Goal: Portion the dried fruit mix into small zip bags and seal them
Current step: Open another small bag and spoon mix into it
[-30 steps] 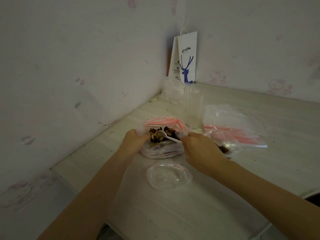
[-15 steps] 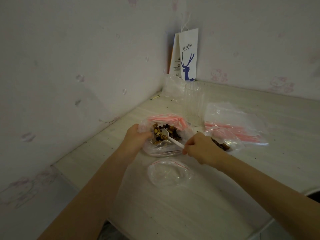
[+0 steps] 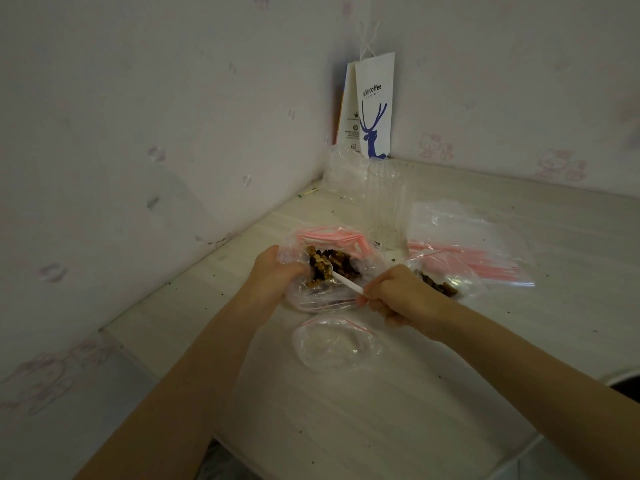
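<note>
Mid-frame, the left hand (image 3: 273,275) gripped the left rim of the open bag (image 3: 311,299), fingers curled into the plastic, keeping its mouth up. The right hand (image 3: 398,292) pinched the handle end of a white spoon (image 3: 346,281), its bowl dipped into the dried fruit mix (image 3: 332,263) inside that bag. Just right of ctr, close behind the right hand, sat a small zip bag (image 3: 450,271) w/ a bit of fruit already in it, mouth open, not sealed. Below ctr lay an empty small bag (image 3: 337,342), puffed & crinkled, w/ a red zip line along its edge.

Handling, as I judged it: the bags were thin floppy film, v. light, w/ no shape of their own, so a mouth would prob collapse unless a hand held the rim. Best taken at the stiffer zip strip, not the slick belly. The fruit looked lumpy, brown & dark, prob a bit sticky & apt to clump on the spoon. The spoon was thin light plastic, rigid enough, held near the handle tip.

Right of ctr, a flat pack of spare bags (image 3: 467,233) w/ pink zips lay on the pale wood-grain table (image 3: 381,427), which was speckled w/ crumbs. A clear ribbed cup (image 3: 386,202) stood just behind the open bag. A white paper bag (image 3: 375,105) w/ a blue deer leaned in the corner, top ctr
</note>
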